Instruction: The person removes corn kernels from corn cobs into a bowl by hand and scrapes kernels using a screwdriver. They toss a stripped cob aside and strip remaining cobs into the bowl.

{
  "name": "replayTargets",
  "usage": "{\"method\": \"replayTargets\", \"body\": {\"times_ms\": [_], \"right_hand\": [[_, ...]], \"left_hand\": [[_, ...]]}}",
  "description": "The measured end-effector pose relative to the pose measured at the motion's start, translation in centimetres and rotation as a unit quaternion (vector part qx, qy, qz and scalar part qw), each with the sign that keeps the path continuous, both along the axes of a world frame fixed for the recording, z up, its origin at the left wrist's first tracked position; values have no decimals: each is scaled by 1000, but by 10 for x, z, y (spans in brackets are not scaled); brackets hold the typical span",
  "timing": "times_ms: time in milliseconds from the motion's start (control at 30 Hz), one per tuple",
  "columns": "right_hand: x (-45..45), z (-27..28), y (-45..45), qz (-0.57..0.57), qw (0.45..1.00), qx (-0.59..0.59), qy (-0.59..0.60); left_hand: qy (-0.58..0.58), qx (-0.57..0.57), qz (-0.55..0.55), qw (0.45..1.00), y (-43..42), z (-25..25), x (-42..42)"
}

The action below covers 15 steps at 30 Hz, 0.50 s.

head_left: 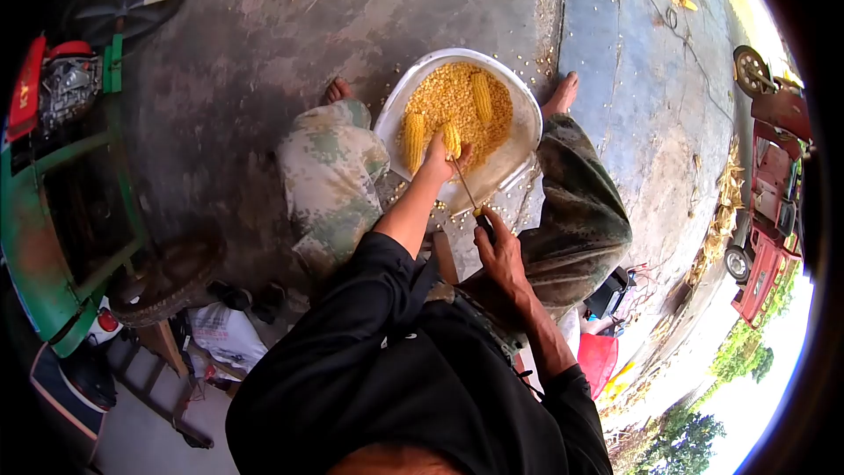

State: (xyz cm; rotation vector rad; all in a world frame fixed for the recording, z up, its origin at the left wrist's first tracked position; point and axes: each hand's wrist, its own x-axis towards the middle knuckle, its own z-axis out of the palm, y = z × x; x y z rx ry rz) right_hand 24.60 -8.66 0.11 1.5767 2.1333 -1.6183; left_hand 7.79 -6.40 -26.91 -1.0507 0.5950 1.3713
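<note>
A corn cob (452, 138) is clasped in the left grip (439, 158), protruding forward; a thin-shafted tool (478, 212) is held by the right grip (502, 254).

Smooth plastic basin (522, 142) — metal tool shaft (465, 183) — rough concrete floor (255, 53).

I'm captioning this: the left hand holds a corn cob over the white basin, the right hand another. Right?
The head view shows the right hand holding a slim tool, not a cob. The left hand does hold a corn cob over the white basin.
</note>
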Motion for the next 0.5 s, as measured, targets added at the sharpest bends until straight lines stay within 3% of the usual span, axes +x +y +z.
{"method": "replayTargets", "body": {"times_ms": [167,400,500], "right_hand": [[2,2,1,-48,999,-24,4],[4,-12,-2,-33,999,1,13],[-5,-4,-2,-43,998,-44,-28]], "left_hand": [[6,-27,19,999,12,12,2],[-1,-7,26,1000,10,9,0],[0,8,47,999,10,11,0]]}}
